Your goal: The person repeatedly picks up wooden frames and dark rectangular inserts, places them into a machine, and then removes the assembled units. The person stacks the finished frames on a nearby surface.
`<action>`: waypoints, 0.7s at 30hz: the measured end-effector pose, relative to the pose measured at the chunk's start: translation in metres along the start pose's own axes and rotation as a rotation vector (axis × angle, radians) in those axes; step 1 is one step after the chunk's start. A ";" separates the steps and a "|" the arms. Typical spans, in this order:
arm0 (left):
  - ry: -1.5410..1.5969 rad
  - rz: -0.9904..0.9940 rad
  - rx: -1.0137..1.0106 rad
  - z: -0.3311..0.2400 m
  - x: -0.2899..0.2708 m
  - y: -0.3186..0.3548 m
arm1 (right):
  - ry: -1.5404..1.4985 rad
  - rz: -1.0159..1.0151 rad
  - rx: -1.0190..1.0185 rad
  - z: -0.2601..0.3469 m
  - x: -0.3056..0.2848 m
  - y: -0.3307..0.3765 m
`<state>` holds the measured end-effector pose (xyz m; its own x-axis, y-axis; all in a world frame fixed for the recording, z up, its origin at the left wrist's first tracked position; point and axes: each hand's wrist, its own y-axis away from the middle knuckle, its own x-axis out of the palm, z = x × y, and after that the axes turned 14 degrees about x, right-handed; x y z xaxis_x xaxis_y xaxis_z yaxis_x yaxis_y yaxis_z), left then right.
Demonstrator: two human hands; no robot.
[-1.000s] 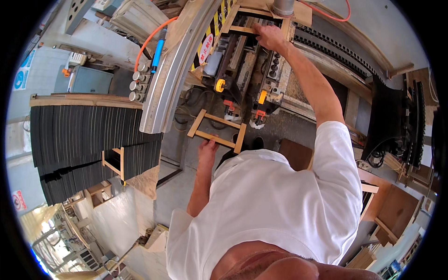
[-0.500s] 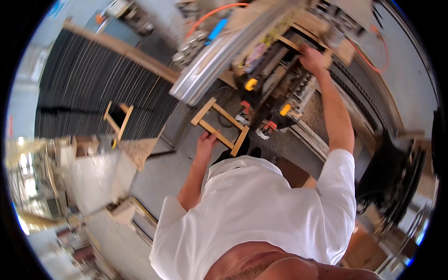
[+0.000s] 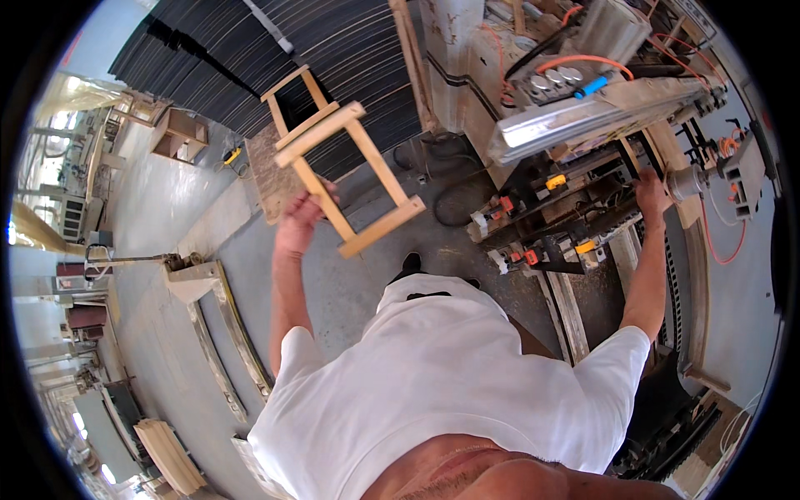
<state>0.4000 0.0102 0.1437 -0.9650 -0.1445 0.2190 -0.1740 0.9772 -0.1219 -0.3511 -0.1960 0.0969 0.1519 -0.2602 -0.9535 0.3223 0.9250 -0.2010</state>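
Note:
A small light-wood frame (image 3: 387, 221), with two rails and two crossbars, is raised and tilted before me. My left hand (image 3: 304, 218) grips it by a long rail at its near-left side. Out to the right, my right hand (image 3: 653, 198) reaches into the machine (image 3: 558, 212) with its fingers bent. Pale wooden pieces lie around those fingers, but what they hold is hidden. Beyond the held frame, a second wooden frame (image 3: 288, 86) rests by the dark stacked sheets, partly overlapped by the first.
A tall stack of dark sheets (image 3: 358, 50) stands at the far side. The machine's metal beam (image 3: 550, 125) projects toward the middle, with yellow and orange-red fittings below it. Hoses lie on the grey floor (image 3: 342, 275). A low metal-edged frame (image 3: 221, 333) is at left.
My view has turned left. My left hand has lifted the wooden frame up and away from my body. My right hand stays at the machine.

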 end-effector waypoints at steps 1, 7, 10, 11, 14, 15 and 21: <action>0.041 -0.058 0.035 -0.014 -0.022 -0.005 | 0.024 -0.049 0.042 0.021 -0.008 0.008; 0.128 -0.184 0.088 -0.032 -0.165 -0.096 | -0.365 -0.314 0.080 0.114 -0.034 0.064; 0.111 -0.180 0.030 -0.022 -0.204 -0.156 | -0.706 -0.278 0.066 0.170 -0.026 0.112; 0.100 -0.175 0.012 -0.016 -0.215 -0.174 | -0.755 -0.233 0.094 0.184 -0.022 0.128; -0.001 -0.178 -0.064 0.004 -0.213 -0.216 | -0.916 -0.090 0.192 0.225 -0.001 0.177; -0.057 -0.193 -0.082 0.011 -0.210 -0.224 | -0.892 -0.040 0.217 0.238 0.002 0.193; -0.530 -0.310 -0.008 0.026 -0.192 -0.238 | -0.765 0.004 0.351 0.264 0.025 0.262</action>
<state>0.6214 -0.1987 0.1058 -0.8366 -0.4775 -0.2685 -0.4624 0.8783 -0.1214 -0.0164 -0.0332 0.0793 0.7045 -0.4896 -0.5138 0.5727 0.8198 0.0040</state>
